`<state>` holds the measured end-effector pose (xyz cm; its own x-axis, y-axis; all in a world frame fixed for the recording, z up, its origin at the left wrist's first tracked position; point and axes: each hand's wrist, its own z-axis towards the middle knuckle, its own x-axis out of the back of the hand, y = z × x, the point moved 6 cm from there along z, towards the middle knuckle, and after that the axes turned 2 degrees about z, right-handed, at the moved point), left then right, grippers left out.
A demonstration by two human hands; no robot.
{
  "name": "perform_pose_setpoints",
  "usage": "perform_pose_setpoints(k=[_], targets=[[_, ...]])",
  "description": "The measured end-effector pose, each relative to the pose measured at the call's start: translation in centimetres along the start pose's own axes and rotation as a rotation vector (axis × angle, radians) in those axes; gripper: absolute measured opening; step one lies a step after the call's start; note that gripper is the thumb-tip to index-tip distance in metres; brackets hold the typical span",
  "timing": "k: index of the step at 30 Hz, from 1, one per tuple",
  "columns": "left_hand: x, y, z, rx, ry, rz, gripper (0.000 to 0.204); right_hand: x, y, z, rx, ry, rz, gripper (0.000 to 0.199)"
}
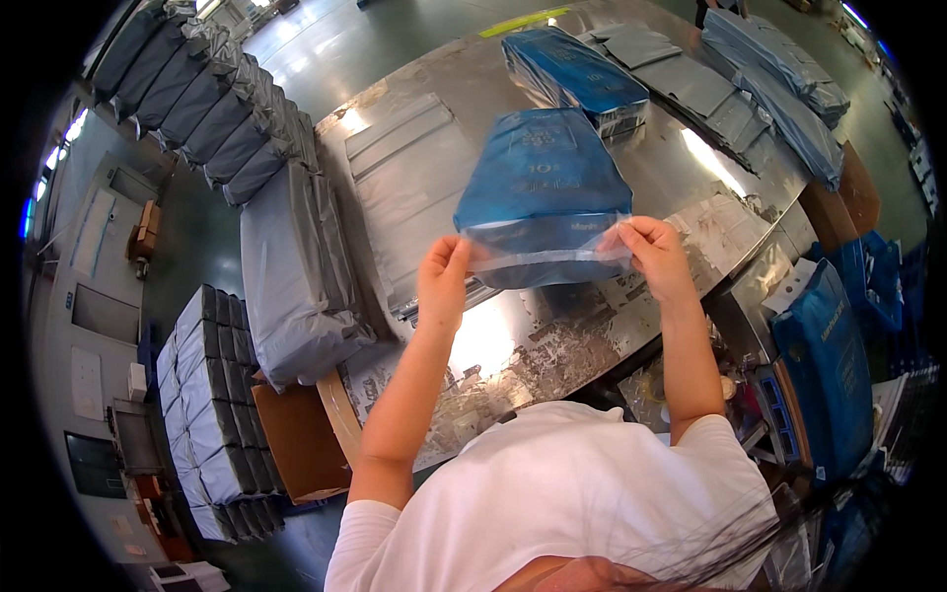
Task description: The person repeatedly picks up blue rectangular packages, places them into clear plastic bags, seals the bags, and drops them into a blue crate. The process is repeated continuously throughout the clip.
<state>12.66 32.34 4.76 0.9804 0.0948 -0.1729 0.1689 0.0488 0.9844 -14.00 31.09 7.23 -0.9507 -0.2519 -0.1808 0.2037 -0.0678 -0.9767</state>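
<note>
Head view: the left hand (444, 273) and right hand (653, 255) are pinching opposite ends of a clear flap (548, 259), holding it taut across the blue pack (544, 170), which is lying inward from the near edge of the table (562, 340), its length running away between them.

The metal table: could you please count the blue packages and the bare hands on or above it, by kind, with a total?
Blue packages: 2 (near package, far package)
Bare hands: 2 (left hand, right hand)
Total: 4
</note>
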Motion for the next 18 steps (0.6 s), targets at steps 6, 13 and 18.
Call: perform_pose_setpoints(k=[6, 13, 18], targets=[[1.5, 0.7, 0.9, -0.040, 0.045, 0.021, 0.013, -1.3, 0.3, 1.2, 0.022, -0.004, 0.055, 0.020], [0.3, 0.9, 1.8, -0.021, -0.060, -0.082, 0.012, 0.4, 0.1, 1.7, 0.115, 0.084, 0.009, 0.019], [-1.0, 0.6, 1.8, -0.011, -0.149, -0.141, 0.012, 1.7, 0.3, 1.3, 0.124, 0.132, 0.012, 0.021]])
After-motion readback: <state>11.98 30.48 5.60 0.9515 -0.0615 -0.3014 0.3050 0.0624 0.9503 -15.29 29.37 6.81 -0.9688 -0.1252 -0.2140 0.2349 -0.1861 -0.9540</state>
